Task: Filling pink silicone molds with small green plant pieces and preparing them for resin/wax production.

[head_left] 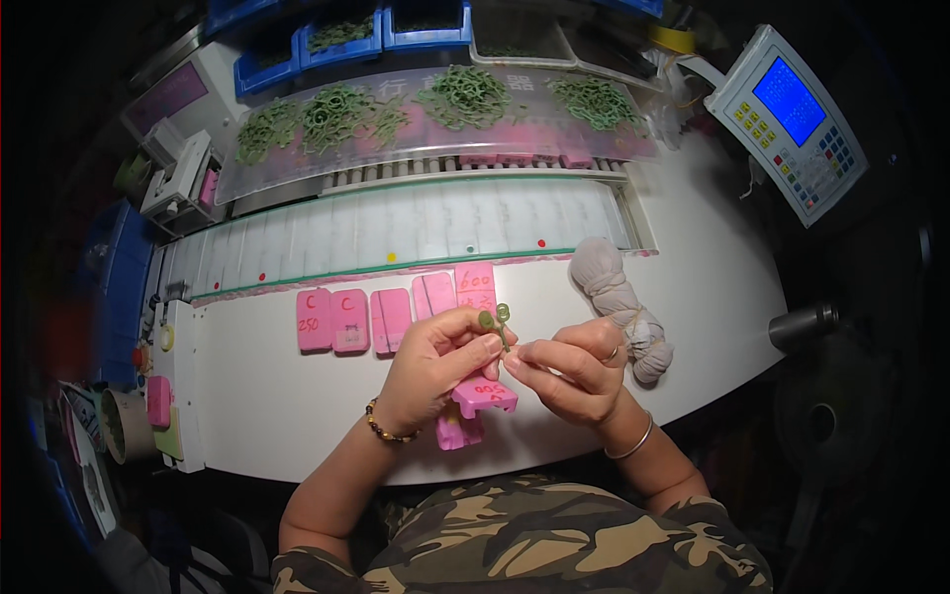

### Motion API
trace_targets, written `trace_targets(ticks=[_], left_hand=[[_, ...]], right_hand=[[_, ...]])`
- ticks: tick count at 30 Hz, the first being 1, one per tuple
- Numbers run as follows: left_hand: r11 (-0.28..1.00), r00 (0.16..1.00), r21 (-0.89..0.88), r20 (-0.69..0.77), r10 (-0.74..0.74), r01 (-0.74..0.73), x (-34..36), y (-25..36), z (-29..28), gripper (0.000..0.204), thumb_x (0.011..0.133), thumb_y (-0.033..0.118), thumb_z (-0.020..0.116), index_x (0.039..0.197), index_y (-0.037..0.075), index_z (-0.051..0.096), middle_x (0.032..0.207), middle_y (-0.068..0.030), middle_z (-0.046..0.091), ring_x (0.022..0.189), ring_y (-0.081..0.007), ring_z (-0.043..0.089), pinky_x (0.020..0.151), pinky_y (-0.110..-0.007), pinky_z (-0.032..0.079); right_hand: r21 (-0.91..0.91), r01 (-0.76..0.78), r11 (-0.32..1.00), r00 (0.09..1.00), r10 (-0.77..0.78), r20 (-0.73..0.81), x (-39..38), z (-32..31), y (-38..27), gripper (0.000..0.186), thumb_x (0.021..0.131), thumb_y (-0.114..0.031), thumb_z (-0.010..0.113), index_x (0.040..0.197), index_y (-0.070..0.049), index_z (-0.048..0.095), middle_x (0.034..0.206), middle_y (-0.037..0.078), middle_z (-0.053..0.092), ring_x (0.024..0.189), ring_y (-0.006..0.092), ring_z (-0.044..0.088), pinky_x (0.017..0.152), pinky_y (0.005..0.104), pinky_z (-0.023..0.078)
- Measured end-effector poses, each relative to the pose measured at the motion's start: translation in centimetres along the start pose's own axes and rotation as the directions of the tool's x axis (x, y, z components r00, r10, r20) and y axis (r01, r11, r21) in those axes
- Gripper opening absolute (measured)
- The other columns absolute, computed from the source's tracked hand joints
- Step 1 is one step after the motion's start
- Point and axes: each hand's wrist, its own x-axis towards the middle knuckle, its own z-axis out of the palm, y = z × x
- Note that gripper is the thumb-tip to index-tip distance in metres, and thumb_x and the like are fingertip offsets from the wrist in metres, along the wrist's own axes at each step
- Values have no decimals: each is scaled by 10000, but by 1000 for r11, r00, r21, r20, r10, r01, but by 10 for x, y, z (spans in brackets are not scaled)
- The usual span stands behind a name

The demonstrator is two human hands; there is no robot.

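Close above the table, my left hand [450,356] pinches a small green piece [502,327] that looks like wax, with round looped heads on a thin stem. My right hand [576,368] is closed at the stem's lower end, thumb and forefinger pressed together. Its fingertips hide part of the stem. Just below my hands is a pink mould block [485,393] with red writing and a notched edge. Another pink mould piece [458,432] lies against it, nearer to me. Whether my left hand's hidden fingers touch the block, I cannot tell.
Pink blocks [389,322] stand in a row beyond my hands. A grey cloth bundle [618,297] lies at right. Farther back are a glass-edged strip [416,220], a clear shelf [534,139] with green piles [465,97], blue bins [427,22] and a control panel [790,119].
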Motion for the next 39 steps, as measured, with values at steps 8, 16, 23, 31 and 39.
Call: trace_targets(ticks=[8,16,23,31,39], left_hand=[[984,1000,180,9,9,-11,-2,0,-5,140,921,89,622,1011,-18,630,879,-17,649,762,-46,586,681,-202,489],[900,995,432,-55,84,-53,-5,7,-3,126,877,72,651,972,-10,643,795,-27,663,723,-48,610,655,-203,495],[55,755,889,351,554,-454,-1,10,1,130,771,42,687,895,41,651,722,-71,634,590,-189,606,551,-288,458],[872,981,468,-50,187,-142,-4,5,-6,114,897,28,597,1008,25,577,775,-29,595,662,-102,579,606,-236,465],[994,987,-4,117,-107,108,1,-6,-10,189,973,150,549,1077,-7,535,910,-22,565,724,-82,539,659,-229,461]], right_hand=[[21,3,1000,999,-3,37,-4,1,2,227,622,-143,708,847,-119,734,888,-45,659,713,119,550,599,259,364],[152,-191,970,975,169,145,2,-1,1,170,695,-111,744,853,-111,684,847,-2,660,736,163,589,619,297,407],[481,-793,373,600,612,515,1,-1,1,123,781,-20,723,888,-47,669,863,19,680,754,109,607,633,258,431],[257,-941,219,337,572,748,1,-13,17,157,914,-92,632,1021,7,690,904,23,690,798,81,611,744,213,480],[454,-891,-13,364,576,732,10,-4,11,244,967,-145,564,1149,-23,672,968,23,687,828,60,600,672,210,463]])
